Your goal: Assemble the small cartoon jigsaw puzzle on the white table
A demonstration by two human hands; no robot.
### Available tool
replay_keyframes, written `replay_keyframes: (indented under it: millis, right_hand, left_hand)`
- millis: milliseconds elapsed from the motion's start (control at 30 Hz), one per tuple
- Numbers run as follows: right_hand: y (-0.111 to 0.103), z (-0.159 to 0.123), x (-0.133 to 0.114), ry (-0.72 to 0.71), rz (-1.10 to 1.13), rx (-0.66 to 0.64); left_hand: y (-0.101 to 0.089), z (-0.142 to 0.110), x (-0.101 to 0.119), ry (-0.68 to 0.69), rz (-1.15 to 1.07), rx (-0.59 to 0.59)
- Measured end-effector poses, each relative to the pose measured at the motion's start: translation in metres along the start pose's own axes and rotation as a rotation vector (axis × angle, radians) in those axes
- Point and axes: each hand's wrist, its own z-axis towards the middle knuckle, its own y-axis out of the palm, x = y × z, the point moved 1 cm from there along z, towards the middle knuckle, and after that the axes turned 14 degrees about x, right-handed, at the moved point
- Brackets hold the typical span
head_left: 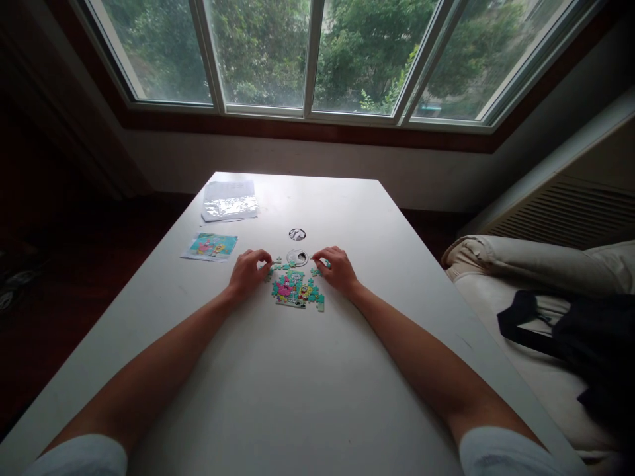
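A partly joined jigsaw puzzle (292, 289) with pink and yellow cartoon figures on a teal ground lies on the white table (297, 370). Its upper edge is uneven, and loose puzzle pieces (278, 260) are scattered above it. At the puzzle's upper left, my left hand (248, 272) rests with thumb and fingers curled together by some loose pieces; what they hold, if anything, is too small to tell. My right hand (338, 268) is at the upper right, its thumb and forefinger pinched on what looks like a small puzzle piece (312, 258).
A teal cartoon picture sheet (213, 246) lies left of my left hand. Behind it are papers in a clear plastic sleeve (229, 201). Two round items (297, 235) sit past the puzzle. A cream sofa (486, 291) with dark cloth (590, 344) stands right of the table.
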Motion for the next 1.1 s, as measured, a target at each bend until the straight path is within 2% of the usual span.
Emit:
replay_keyframes:
  millis: [167,300,400,533,767,900,1100]
  right_hand:
    - [0.000,-0.014,-0.033,-0.203,0.025,-0.180]
    - [0.003,-0.021,-0.044,-0.286,-0.011,-0.266]
    - [0.001,-0.021,-0.040,-0.292,-0.028,-0.310]
    - [-0.002,-0.020,-0.031,-0.269,-0.030,-0.326]
    - [-0.004,-0.019,-0.023,-0.272,-0.025,-0.336]
    - [-0.003,-0.018,-0.022,-0.266,-0.016,-0.339]
    - [-0.003,-0.018,-0.022,-0.268,-0.013,-0.350]
  left_hand:
    - [-0.003,-0.003,0.011,0.043,-0.017,-0.008]
    - [-0.004,-0.004,0.017,0.073,-0.067,-0.043]
    - [-0.003,-0.005,0.019,0.088,-0.105,-0.127]
    - [-0.004,-0.006,0.023,0.108,-0.187,-0.316]
    - [-0.021,-0.004,0.035,0.088,-0.126,-0.529]
    - [-0.024,-0.006,0.039,0.073,-0.084,-0.554]
    - [-0.017,-0.012,0.038,0.068,-0.054,-0.535]
